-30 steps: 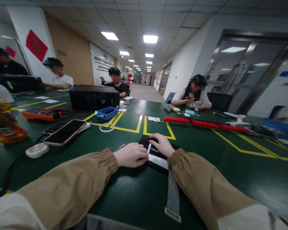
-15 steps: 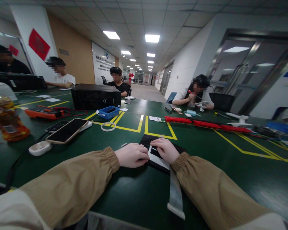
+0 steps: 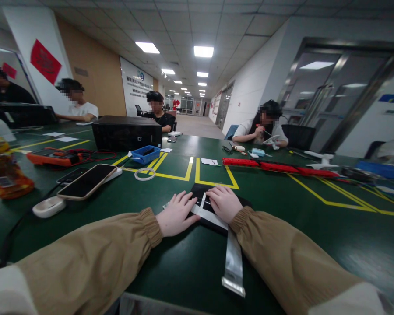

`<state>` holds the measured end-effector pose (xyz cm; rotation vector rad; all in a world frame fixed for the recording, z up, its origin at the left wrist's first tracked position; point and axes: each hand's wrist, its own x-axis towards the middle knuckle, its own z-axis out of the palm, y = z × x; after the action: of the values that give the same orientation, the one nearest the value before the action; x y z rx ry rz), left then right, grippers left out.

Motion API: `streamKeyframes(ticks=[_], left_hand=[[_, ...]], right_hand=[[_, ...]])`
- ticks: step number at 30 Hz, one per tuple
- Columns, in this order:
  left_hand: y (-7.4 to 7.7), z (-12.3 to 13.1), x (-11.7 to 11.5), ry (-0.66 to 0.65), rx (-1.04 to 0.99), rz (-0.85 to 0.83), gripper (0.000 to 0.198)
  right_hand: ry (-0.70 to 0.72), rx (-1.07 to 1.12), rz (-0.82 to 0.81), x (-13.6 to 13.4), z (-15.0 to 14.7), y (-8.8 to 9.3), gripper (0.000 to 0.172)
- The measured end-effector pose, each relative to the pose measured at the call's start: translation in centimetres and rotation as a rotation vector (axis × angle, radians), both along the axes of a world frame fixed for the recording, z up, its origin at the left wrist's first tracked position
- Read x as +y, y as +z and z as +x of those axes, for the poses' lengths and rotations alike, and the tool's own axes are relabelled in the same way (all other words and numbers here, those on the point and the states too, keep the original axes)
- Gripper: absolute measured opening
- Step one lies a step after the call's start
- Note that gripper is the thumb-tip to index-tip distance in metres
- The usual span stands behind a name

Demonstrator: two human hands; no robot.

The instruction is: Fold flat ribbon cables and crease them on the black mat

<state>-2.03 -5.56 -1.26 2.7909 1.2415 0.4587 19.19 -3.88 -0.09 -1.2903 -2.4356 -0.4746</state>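
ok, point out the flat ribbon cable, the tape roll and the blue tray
flat ribbon cable (image 3: 233,258): head view, mid-strip near the table edge
tape roll (image 3: 145,174): head view, ring's near rim
blue tray (image 3: 141,157): head view, front wall

**Both hands on black panel, green table**

A black panel (image 3: 206,211) is pressed flat by the left hand (image 3: 176,214), fingers spread, and the right hand (image 3: 223,202). A grey ribbon cable (image 3: 232,259) trails toward the table (image 3: 282,210) edge. A phone (image 3: 88,180) lies well apart.
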Motion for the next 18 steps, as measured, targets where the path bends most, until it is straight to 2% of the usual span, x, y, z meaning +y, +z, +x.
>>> streamKeyframes(ticks=[3,7,12,15,18], left_hand=[[0.0,0.1,0.0,0.011,0.021,-0.080,0.066],[-0.1,-0.1,0.3,-0.009,0.042,-0.127,0.072],[-0.5,-0.2,0.6,-0.032,0.046,-0.096,0.073],[-0.6,-0.2,0.6,-0.033,0.052,-0.093,0.073],[-0.5,-0.2,0.5,-0.026,0.068,-0.103,0.073]], right_hand=[[-0.029,-0.027,-0.004,-0.1,-0.2,0.1,0.025],[-0.032,0.059,-0.060,0.3,0.6,-0.3,0.025],[0.121,0.164,-0.155,0.9,3.4,-0.5,0.030],[0.149,0.201,-0.223,0.9,5.7,-0.1,0.042],[0.112,0.230,-0.288,0.5,7.7,0.1,0.066]])
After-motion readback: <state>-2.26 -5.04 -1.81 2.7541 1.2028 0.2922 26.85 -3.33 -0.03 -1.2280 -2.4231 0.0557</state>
